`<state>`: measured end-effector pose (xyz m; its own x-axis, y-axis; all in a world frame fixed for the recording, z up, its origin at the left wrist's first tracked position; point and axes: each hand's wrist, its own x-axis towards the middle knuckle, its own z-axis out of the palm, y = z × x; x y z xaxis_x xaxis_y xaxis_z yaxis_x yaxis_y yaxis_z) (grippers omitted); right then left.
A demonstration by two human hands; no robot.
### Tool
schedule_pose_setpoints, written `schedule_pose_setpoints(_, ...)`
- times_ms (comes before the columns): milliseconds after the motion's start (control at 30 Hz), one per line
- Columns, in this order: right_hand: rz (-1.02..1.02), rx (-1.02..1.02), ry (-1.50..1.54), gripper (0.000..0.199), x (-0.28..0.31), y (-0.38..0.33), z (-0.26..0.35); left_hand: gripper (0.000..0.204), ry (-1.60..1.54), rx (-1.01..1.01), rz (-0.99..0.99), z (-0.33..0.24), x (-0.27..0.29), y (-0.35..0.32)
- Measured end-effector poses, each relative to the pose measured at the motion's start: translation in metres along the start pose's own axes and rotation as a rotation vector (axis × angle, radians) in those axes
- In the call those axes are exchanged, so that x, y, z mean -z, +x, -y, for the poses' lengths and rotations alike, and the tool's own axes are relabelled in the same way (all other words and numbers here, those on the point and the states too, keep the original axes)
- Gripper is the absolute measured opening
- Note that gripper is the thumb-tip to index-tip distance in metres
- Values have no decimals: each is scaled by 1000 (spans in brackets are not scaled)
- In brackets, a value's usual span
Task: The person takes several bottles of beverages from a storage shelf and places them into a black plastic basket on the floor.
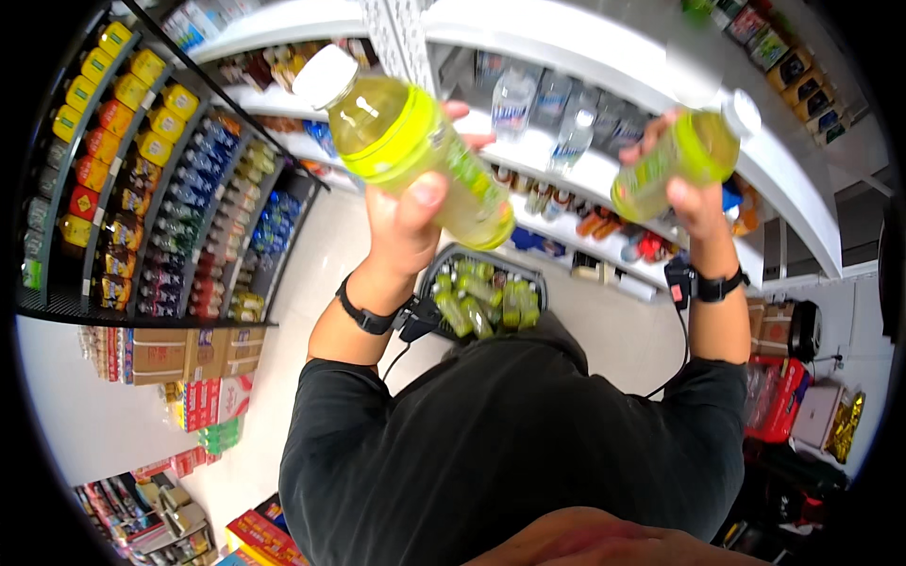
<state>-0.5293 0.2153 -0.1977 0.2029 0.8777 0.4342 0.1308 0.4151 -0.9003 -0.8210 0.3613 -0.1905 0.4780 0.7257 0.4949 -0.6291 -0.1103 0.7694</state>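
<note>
My left hand [415,203] is wrapped round a large bottle of yellow-green drink [401,141] with a white cap, tilted with its cap toward the upper left. Farther right, my right hand [694,193] grips a similar bottle [675,165], its white cap leaning to the upper right. Both bottles are raised in front of white shelves [604,160]. Below them on the floor, close to my legs, stands a dark basket [437,271] with several more yellow-green bottles [481,297] lying in it.
Clear bottles [571,137] stand on the shelf between my hands. A dark rack [142,189] of colourful drinks fills the left side. Cardboard boxes [170,357] are stacked below it. A red box [774,398] and other goods stand at the right.
</note>
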Motion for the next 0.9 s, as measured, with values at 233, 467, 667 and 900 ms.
schedule_pose_setpoints(233,-7,-987,59,59,-36,-210,-118,43,-326,906,-494,101,172,-178)
schedule_pose_setpoints(467,-286,-1429,193,40,-53,-392,-208,28,-165,1374,-789,204,258,-397)
schedule_pose_setpoints(667,-202,-1777,190,31,-39,-475,-270,36,-124,1519,-670,327,235,-448)
schedule_pose_setpoints(900,-155,-1857,117,39,-54,-489,-323,55,410,1766,-711,490,222,-454)
